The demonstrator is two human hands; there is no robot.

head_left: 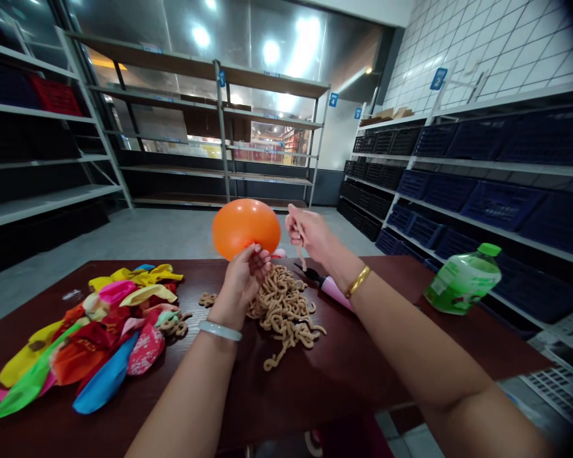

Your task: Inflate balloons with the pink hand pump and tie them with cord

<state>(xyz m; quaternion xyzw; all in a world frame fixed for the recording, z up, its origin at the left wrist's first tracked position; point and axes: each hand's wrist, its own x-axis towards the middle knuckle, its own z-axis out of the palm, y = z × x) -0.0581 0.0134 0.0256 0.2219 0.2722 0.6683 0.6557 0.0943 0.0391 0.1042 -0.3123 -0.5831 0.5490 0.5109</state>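
An inflated orange balloon (245, 224) is pinched near its neck by my left hand (249, 270). My right hand (310, 232), up to the right of the balloon, is closed on a thin beige cord (302, 256) whose end dangles below the fingers. Under both hands lies a tangled heap of beige cords (286, 302) on the dark table. A pump with a pink barrel and black nozzle (332, 289) lies beneath my right forearm, partly hidden by it. To the left spreads a pile of limp, colourful balloons (102, 337).
On the right of the table (363, 388) stands a green-capped bottle (465, 280) of green liquid. Metal shelves (222, 114) line the far wall. Racks of dark blue crates (501, 203) run along the right side, with a red crate (60, 95) on the left shelving.
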